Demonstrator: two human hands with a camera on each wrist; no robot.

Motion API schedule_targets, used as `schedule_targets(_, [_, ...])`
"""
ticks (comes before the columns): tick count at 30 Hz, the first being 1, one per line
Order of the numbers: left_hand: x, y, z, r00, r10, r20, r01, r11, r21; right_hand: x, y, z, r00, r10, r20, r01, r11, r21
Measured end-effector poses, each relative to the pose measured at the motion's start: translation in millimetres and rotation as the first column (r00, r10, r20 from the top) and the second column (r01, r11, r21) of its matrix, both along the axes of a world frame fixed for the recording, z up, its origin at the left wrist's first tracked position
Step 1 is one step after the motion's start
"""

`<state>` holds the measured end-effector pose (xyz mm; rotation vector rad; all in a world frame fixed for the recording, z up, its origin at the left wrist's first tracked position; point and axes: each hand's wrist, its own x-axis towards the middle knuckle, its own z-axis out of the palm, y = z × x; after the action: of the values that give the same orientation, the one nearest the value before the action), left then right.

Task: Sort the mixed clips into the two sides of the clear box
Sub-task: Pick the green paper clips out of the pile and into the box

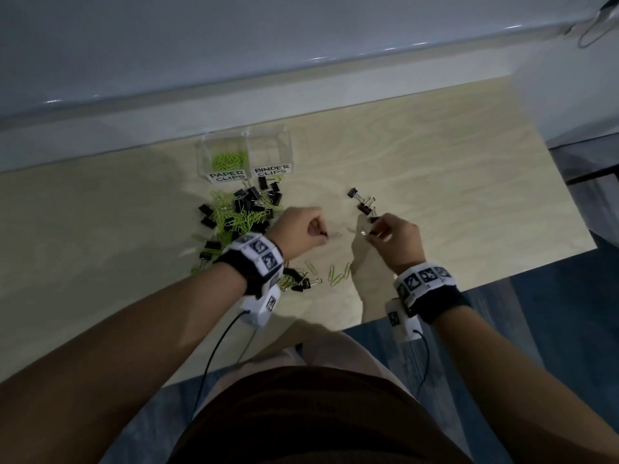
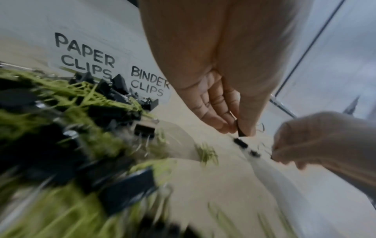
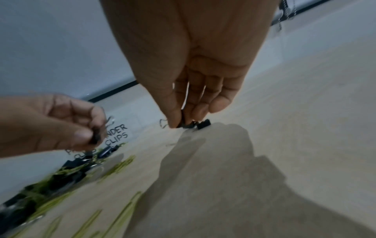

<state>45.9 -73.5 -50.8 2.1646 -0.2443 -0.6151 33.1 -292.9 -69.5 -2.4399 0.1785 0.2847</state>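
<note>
Right now the clips are mostly out of the box: the big mixed pile (image 1: 239,212) of green paper clips and black binder clips sits left of centre in the head view, just below the clear box (image 1: 244,155) near the top of the table (image 1: 452,182). Only the left side, labelled PAPER CLIPS (image 1: 227,177), has green clips (image 1: 229,159) in it; the BINDER CLIPS side (image 1: 272,170) looks bare, so the black ones are the backlog, by my reading.

Your left hand (image 1: 299,229) is curled at centre frame, thumb and fingers pinching a small black clip (image 2: 241,131); the left wrist view shows it plainly at the fingertips. Your right hand (image 1: 392,234), right of centre, is pinching another black clip (image 3: 184,122) low over the table, with two more binder clips (image 1: 360,200) lying just above it in a short string. That little group sits apart from the pile, which probably makes them easy singles to grab without snagging paper clips.

A few loose green clips (image 1: 338,274) lie in the lower middle, between your wrists. With both hands loaded, the likely move is up and left to the right-hand compartment; watch that the wire handles don't hook a stray paper clip along.
</note>
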Motion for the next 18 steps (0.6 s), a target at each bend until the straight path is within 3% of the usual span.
schedule_targets(3, [21, -2, 8, 0.997, 0.058, 0.055, -0.058, 0.998, -0.015, 3, -7, -2, 0.996, -0.026, 0.09, 0.036, 0.993, -0.113])
schedule_targets(5, [19, 1, 9, 0.998, -0.021, 0.064, 0.017, 0.998, 0.068, -5, -1, -4, 0.991, 0.046, 0.124, -0.027, 0.988, -0.155])
schedule_targets(8, [-8, 11, 5, 0.973, -0.232, -0.013, 0.229, 0.951, 0.209, -26, 23, -6, 0.956, 0.263, 0.127, -0.248, 0.961, -0.122])
schedule_targets(11, [-38, 28, -6, 0.925, -0.378, -0.047, 0.374, 0.878, 0.298, -50, 52, -8, 0.862, 0.494, 0.118, -0.488, 0.87, -0.073])
schedule_targets(14, [-51, 39, -16, 0.904, -0.426, -0.039, 0.408, 0.831, 0.377, -61, 71, -13, 0.816, 0.575, 0.057, -0.567, 0.815, -0.118])
schedule_targets(18, [-52, 44, -21, 0.919, -0.395, -0.006, 0.367, 0.849, 0.381, -62, 81, -12, 0.799, 0.601, -0.004, -0.594, 0.789, -0.158])
